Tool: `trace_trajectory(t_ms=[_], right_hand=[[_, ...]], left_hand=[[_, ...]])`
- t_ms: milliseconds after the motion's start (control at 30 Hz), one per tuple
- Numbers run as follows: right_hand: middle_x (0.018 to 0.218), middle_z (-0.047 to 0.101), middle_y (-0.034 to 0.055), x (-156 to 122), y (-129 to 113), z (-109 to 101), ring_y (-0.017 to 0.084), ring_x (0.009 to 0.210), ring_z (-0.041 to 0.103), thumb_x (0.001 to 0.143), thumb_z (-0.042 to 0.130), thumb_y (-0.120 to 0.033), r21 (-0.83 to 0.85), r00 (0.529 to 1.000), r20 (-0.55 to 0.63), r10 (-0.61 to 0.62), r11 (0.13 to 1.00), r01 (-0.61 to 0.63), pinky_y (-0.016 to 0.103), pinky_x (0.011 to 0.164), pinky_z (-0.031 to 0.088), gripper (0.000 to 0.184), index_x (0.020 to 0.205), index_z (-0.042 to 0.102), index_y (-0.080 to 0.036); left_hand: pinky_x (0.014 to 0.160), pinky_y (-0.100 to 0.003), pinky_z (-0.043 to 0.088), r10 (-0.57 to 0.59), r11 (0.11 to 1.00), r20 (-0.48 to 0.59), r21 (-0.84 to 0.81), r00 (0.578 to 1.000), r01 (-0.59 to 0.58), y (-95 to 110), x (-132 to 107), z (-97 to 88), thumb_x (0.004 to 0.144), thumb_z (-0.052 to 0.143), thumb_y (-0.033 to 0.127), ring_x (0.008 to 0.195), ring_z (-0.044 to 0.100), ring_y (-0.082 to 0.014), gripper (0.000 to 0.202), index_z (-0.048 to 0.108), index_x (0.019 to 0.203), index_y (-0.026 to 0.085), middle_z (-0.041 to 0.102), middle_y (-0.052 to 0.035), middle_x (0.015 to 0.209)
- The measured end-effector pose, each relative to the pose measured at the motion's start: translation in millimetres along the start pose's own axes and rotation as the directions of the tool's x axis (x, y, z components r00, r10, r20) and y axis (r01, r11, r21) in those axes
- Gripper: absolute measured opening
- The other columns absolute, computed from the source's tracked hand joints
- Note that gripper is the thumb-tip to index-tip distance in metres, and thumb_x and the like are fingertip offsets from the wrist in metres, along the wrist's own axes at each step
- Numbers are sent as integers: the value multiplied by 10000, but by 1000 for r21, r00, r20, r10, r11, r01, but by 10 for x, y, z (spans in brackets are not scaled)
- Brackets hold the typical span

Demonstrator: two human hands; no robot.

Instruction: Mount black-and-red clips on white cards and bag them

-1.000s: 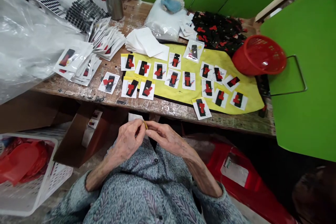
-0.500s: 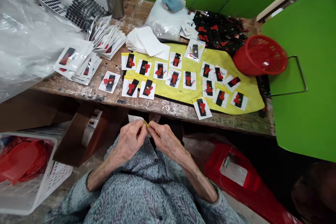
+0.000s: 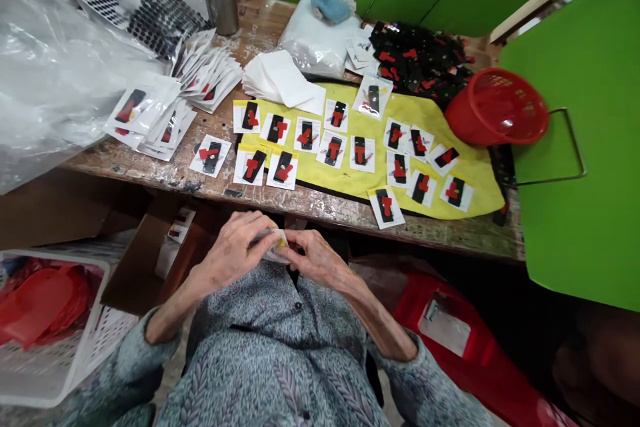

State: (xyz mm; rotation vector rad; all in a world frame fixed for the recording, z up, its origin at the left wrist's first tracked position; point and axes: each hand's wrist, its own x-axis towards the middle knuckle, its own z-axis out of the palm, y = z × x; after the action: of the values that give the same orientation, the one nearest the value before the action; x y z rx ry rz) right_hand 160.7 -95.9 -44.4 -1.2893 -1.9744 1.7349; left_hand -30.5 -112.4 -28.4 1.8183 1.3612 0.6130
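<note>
Between my hands, just in front of the table's edge, is a small clear plastic packet (image 3: 276, 250) with a white and yellow card showing in it. My left hand (image 3: 239, 250) is closed on its left side, fingers over the top. The right hand (image 3: 316, 255) pinches its right edge between thumb and fingers. On the yellow cloth (image 3: 330, 177) beyond lie several white cards (image 3: 360, 153), each with a black piece and a red T-shaped piece on it. A filled clear packet (image 3: 373, 96) rests at the cloth's back edge.
Filled packets (image 3: 145, 113) are piled at the left by a large plastic bag (image 3: 45, 73). White sheets (image 3: 280, 80) are stacked behind the cloth. A heap of black and red pieces (image 3: 420, 57) lies beside a red basket (image 3: 495, 107). An open cardboard box (image 3: 143, 260) stands below the table.
My left hand has shifted up and left and now covers the packet from above. The packet has turned, showing more clear plastic between my hands. My right hand stays close to its place.
</note>
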Motion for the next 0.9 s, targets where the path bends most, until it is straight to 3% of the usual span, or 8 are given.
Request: trace_trajectory(t_ms=[100,233,367,500,633,800,900], right_hand=[[668,445,-48,16,-8,-108,91,603,375,916,518,-378,68,997,81,-12,998,7,233,562,319,262,749,548,-178],[629,349,-56,86,46,-91,83,588,311,875,564,-427,111,994,111,19,993,-31,229,530,259,352,649,461,-177],[625,339,-52,157,95,-24,86,586,300,843,592,-456,196,984,178,16,979,-51,228,517,236,369,639,451,-183],[655,380,-53,156,53,-135,87,598,318,843,594,-484,307,962,271,-24,950,-63,224,540,265,326,741,517,-184],[623,345,-62,145,15,-183,83,586,289,823,622,-462,223,984,178,-3,974,-37,225,526,227,361,666,452,-185],[620,314,-64,195,133,54,86,594,282,793,628,-424,221,996,85,25,974,-43,229,529,221,362,635,397,-194],[654,365,-56,182,139,35,91,612,318,806,622,-458,305,987,160,7,951,-56,232,549,262,333,694,460,-189]], left_hand=[[684,-290,434,-96,951,115,-283,989,125,-63,56,-8,922,537,348,710,571,-143,235,650,806,178,634,-11,757],[652,-265,423,-121,903,124,-399,985,161,-74,46,73,902,569,357,693,557,-130,239,657,780,171,620,-4,732],[693,-273,430,-78,907,105,-406,991,114,-104,9,88,896,577,311,732,568,-133,204,678,780,178,619,-12,764],[708,-274,435,-94,910,58,-399,994,109,-134,1,77,869,626,303,752,559,-133,154,717,798,201,591,-12,791],[685,-264,431,-82,894,21,-441,996,83,-73,21,116,876,620,292,721,561,-125,158,736,827,196,605,-10,759],[678,-264,426,-42,893,53,-446,998,62,-74,23,123,876,612,236,716,567,-123,147,734,815,181,609,-13,755],[686,-266,428,-70,894,64,-439,995,91,-147,14,103,868,620,245,726,560,-123,142,742,819,189,595,-11,761]])
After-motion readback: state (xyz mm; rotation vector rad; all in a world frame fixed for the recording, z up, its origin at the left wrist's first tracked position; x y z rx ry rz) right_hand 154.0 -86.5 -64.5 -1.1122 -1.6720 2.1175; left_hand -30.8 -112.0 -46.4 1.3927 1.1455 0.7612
